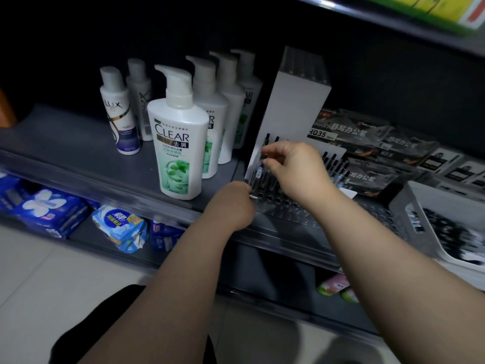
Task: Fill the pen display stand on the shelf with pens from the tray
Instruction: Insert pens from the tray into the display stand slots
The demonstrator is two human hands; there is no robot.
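The pen display stand (294,208), clear plastic with rows of holes and a tall white back card, sits on the grey shelf. Several black pens stand in its back rows. My right hand (296,166) pinches a black pen (261,169) by its upper part, the pen upright over the stand's left holes. My left hand (232,203) is at the stand's front left corner, its fingers hidden behind the wrist; it looks to be holding the edge. The grey tray (409,206) with loose black pens sits at the right on the shelf.
White shampoo bottles (178,137) stand just left of the stand. Dark pen boxes (367,143) are stacked behind and to the right. The shelf edge (105,190) runs across, with blue packets (49,208) on the shelf below.
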